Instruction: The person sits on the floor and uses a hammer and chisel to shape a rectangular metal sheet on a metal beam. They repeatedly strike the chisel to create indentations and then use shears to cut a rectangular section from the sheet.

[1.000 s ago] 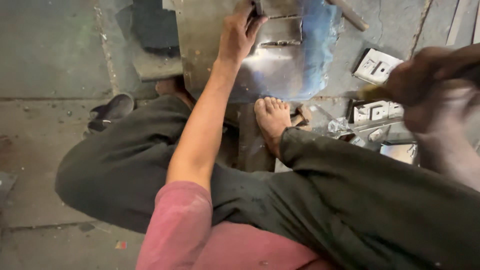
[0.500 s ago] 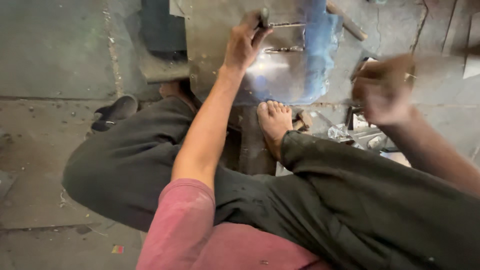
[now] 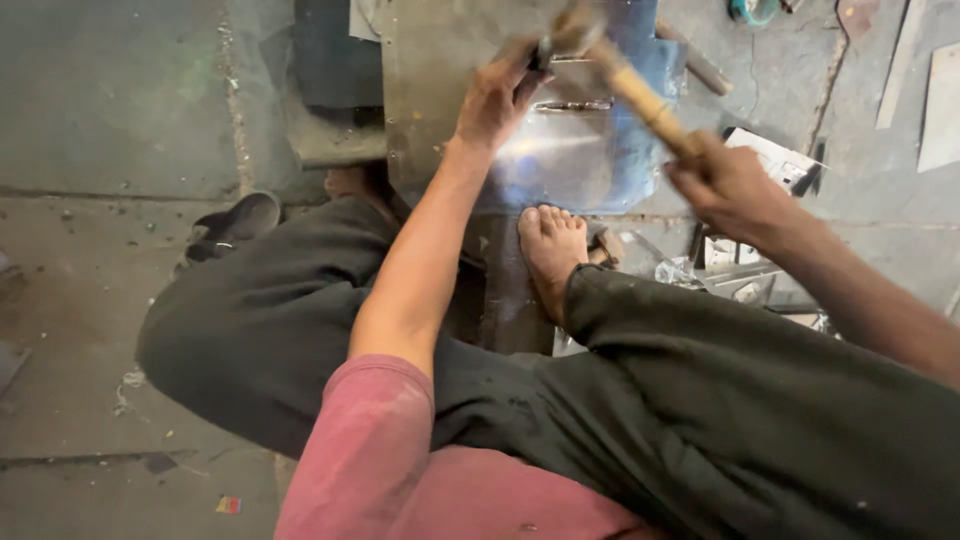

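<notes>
A shiny, heat-blued metal sheet (image 3: 575, 160) lies on the floor in front of me, with slots cut in its upper part. My left hand (image 3: 497, 100) rests on the sheet and pinches a small dark chisel-like tool (image 3: 543, 52) upright against it. My right hand (image 3: 728, 188) grips the wooden handle of a hammer (image 3: 640, 95). The blurred hammer head is right at the top of that tool. My bare right foot (image 3: 552, 250) presses on the sheet's near edge.
I sit on a concrete floor with legs in dark trousers. A dark sandal (image 3: 232, 226) lies to the left. Small metal brackets and scraps (image 3: 745, 270) lie at the right, beside pale boards (image 3: 940, 105). A dark block (image 3: 335, 60) stands behind the sheet.
My right hand has swung in from the far right with the hammer, up and over the sheet, bringing the head down onto the tool held by my left hand, which stayed put.
</notes>
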### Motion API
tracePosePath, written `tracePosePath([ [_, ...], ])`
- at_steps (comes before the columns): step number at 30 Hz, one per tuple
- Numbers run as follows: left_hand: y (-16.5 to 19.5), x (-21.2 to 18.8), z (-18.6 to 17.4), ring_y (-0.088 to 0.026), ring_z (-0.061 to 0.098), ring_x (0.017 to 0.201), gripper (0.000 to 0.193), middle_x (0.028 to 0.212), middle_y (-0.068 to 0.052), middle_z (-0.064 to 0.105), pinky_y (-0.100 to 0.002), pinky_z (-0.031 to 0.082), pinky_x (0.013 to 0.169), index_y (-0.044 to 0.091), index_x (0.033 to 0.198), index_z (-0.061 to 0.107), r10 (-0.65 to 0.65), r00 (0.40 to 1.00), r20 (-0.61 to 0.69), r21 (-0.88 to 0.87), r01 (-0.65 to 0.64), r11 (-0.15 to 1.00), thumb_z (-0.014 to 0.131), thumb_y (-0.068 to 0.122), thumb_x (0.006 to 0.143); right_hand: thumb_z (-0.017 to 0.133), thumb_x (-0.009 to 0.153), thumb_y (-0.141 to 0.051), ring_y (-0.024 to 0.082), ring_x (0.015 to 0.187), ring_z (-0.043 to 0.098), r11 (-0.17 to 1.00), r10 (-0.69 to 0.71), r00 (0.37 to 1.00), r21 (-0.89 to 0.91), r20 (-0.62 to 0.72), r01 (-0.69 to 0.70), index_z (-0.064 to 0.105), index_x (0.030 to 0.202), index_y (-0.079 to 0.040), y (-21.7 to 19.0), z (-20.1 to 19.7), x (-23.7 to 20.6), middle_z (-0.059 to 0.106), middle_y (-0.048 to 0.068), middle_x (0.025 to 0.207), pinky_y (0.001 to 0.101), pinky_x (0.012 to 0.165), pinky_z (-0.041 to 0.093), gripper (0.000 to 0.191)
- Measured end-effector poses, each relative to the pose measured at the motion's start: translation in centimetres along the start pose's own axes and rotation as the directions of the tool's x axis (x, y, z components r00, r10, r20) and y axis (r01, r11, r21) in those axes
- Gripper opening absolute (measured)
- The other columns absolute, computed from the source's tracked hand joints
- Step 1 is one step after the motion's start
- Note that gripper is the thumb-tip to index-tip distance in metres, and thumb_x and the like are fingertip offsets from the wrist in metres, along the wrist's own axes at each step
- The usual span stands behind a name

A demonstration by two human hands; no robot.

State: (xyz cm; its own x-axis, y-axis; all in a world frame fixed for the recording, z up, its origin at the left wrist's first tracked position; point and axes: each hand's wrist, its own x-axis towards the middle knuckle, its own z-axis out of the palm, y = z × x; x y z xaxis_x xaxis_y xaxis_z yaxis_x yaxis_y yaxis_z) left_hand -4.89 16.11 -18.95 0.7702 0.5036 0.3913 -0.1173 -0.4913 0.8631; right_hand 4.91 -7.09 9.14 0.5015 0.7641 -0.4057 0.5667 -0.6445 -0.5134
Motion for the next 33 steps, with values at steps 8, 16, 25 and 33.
tracePosePath([
  [8, 1.0, 0.0, -0.6, -0.037, 0.073, 0.091, 0.035, 0.103, -0.018, 0.073, -0.043, 0.059, 0.077, 0.007, 0.124, 0.062, -0.026, 0.999, 0.021, -0.041, 0.027, 0.999, 0.081, 0.020, 0.097, 0.058, 0.103, -0.035, 0.006, 0.040, 0.043, 0.692, -0.213, 0.891, 0.582, -0.400, 0.427, 0.050, 0.102, -0.006, 0.8, 0.2, -1.8, 0.052, -0.003, 0.060, 0.0288, 0.041, 0.038, 0.030],
  [16, 0.8, -0.1, -0.9, -0.033, 0.075, 0.084, 0.029, 0.097, -0.014, 0.076, -0.042, 0.058, 0.074, 0.009, 0.119, 0.065, -0.152, 0.985, 0.076, -0.063, 0.157, 0.985, 0.081, 0.021, 0.097, 0.053, 0.106, -0.023, 0.008, 0.050, 0.050, 0.942, -0.091, 0.992, 0.316, -0.082, 0.113, 0.060, 0.097, -0.013, 2.0, -1.0, -2.2, 0.057, -0.002, 0.063, 0.0272, 0.043, 0.044, 0.016],
  [25, 1.9, -0.4, -1.1, -0.037, 0.072, 0.089, 0.035, 0.103, -0.017, 0.071, -0.042, 0.058, 0.076, 0.006, 0.122, 0.061, -0.026, 0.999, 0.022, -0.103, 0.028, 0.994, 0.082, 0.017, 0.095, 0.053, 0.105, -0.016, 0.012, 0.042, 0.042, 0.953, 0.153, 0.983, 0.249, 0.103, -0.174, 0.056, 0.094, -0.005, 3.4, 0.4, -0.9, 0.048, 0.001, 0.056, 0.0288, 0.034, 0.036, 0.016],
  [33, 1.5, -1.1, -1.3, -0.036, 0.072, 0.091, 0.034, 0.104, -0.017, 0.071, -0.042, 0.058, 0.077, 0.006, 0.123, 0.062, -0.001, 0.999, 0.037, -0.102, 0.005, 0.995, 0.081, 0.016, 0.096, 0.044, 0.116, -0.024, 0.016, 0.057, 0.048, 0.721, -0.551, 0.772, 0.284, -0.319, 0.632, 0.043, 0.105, 0.010, 3.3, 2.1, -1.2, 0.053, 0.008, 0.070, 0.0305, 0.047, 0.041, 0.037],
])
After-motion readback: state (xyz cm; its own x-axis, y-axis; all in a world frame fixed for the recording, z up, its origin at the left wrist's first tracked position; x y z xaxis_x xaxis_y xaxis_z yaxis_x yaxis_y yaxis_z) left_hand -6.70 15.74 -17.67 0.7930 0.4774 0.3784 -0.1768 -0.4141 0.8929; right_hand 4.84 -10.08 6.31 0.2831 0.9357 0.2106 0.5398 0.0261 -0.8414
